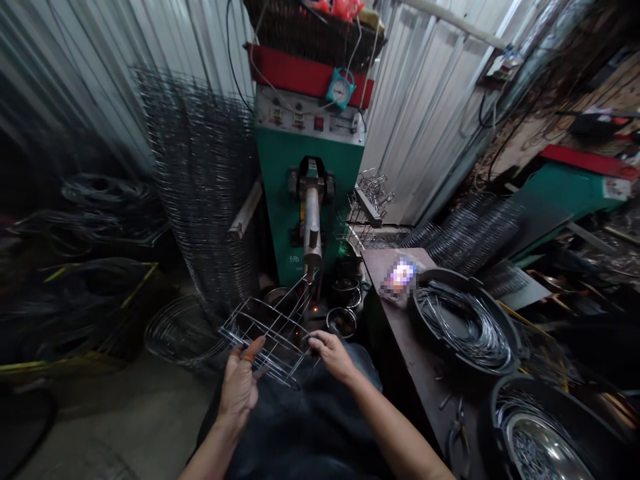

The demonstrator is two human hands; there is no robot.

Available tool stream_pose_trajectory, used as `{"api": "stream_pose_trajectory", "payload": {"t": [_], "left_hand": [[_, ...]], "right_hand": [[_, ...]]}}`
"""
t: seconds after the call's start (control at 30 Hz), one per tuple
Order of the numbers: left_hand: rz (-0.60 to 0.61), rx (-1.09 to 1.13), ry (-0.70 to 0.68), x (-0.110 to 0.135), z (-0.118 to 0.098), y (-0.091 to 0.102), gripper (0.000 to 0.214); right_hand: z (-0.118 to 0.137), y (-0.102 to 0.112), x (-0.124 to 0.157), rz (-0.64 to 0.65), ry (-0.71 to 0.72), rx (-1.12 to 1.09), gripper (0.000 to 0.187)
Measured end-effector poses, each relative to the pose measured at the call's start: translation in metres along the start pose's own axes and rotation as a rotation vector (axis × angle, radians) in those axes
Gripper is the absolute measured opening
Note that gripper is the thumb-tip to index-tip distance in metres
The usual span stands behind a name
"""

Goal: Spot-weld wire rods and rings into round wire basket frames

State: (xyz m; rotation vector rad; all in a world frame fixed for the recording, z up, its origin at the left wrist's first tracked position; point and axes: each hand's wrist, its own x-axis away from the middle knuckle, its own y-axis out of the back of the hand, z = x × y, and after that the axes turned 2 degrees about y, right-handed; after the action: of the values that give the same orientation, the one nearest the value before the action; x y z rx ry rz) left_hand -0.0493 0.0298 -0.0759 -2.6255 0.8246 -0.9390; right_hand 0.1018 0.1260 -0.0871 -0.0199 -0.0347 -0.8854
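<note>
at far left, in dim light, wire coils (110, 190) lie above a yellow-edged crate (65, 367) on the grey floor (150, 413). a tall stack (195, 180) of wire grids leans by the corrugated wall (425, 100), with wire hoops (175, 330) at its foot. the left hand (241, 380), an orange wrap on its thumb, grips the near left edge of a wire frame (265, 323), held tilted over the lap, its far end near the tip of a green machine (280, 220) with a red top and a teal dial (341, 90). the right hand (327, 350) pinches a thin wire (309, 335) at the frame's right side; whether it belongs to the frame i cannot tell. right of the machine's foot sit small bowls (341, 321), then the brown worktop (400, 340): a lit, blurred patch, a black tub (480, 287) of coiled wire, pliers (457, 433), and a second tub (550, 390) holding wire and a shiny bowl (555, 453). beyond stands another green machine (565, 193)
</note>
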Motion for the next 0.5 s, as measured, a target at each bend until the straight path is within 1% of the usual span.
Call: {"api": "stream_pose_trajectory", "payload": {"t": [0.07,0.17,0.33,0.43,0.5], "left_hand": [[0.0,-0.014,0.006,0.0,-0.001,0.001,0.036],[-0.012,-0.031,0.01,-0.001,-0.002,0.001,0.034],[0.012,-0.007,-0.013,-0.005,0.001,0.003,0.035],[0.027,-0.003,-0.046,-0.003,0.002,0.009,0.038],[0.029,-0.008,-0.057,0.002,0.001,0.018,0.041]], "right_hand": [[0.001,-0.001,0.002,-0.009,0.0,-0.003,0.031],[0.0,-0.002,0.002,0.01,-0.027,-0.023,0.031],[-0.012,-0.003,0.001,0.012,-0.035,-0.024,0.032],[-0.021,-0.004,0.006,0.013,-0.011,0.036,0.031],[-0.026,-0.003,0.015,0.05,0.0,0.107,0.031]]}}
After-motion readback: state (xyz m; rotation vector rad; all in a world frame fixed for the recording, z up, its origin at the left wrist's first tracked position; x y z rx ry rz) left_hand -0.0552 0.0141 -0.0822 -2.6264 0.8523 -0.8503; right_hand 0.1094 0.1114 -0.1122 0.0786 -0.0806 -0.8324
